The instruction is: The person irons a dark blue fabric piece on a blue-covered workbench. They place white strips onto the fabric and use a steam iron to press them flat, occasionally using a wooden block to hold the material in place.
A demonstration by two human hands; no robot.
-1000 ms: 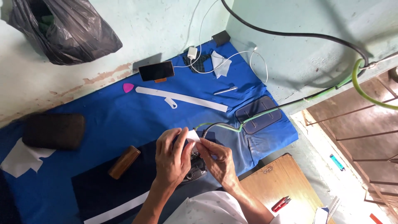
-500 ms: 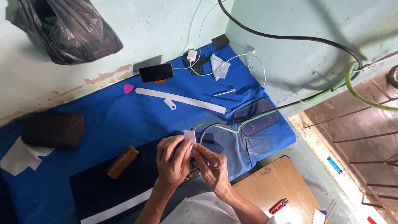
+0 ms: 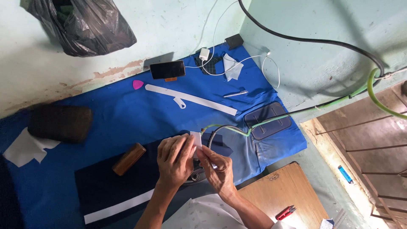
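My left hand [image 3: 174, 160] and my right hand [image 3: 217, 168] meet over a dark cloth [image 3: 114, 188] on the blue-covered table [image 3: 127, 121]. Together they pinch a small white rectangular piece [image 3: 196, 139] held upright between the fingertips. A coiled metal spring-like part [image 3: 196, 174] shows just under the hands. A green and a black cable [image 3: 229, 128] curve in toward the hands from the right. What lies under my palms is hidden.
A wooden block [image 3: 129, 158], a long white strip [image 3: 190, 99], a pink pick [image 3: 137, 84], a phone [image 3: 167, 69], a charger with white cable [image 3: 204, 54], a dark pouch [image 3: 267, 120] and a dark brush-like block [image 3: 60, 123] lie around. Red snips [image 3: 286, 211] rest on a wooden board.
The hands have stayed together on the white piece, lifting and turning it slightly. The view has shifted a little; nothing else on the table moved.
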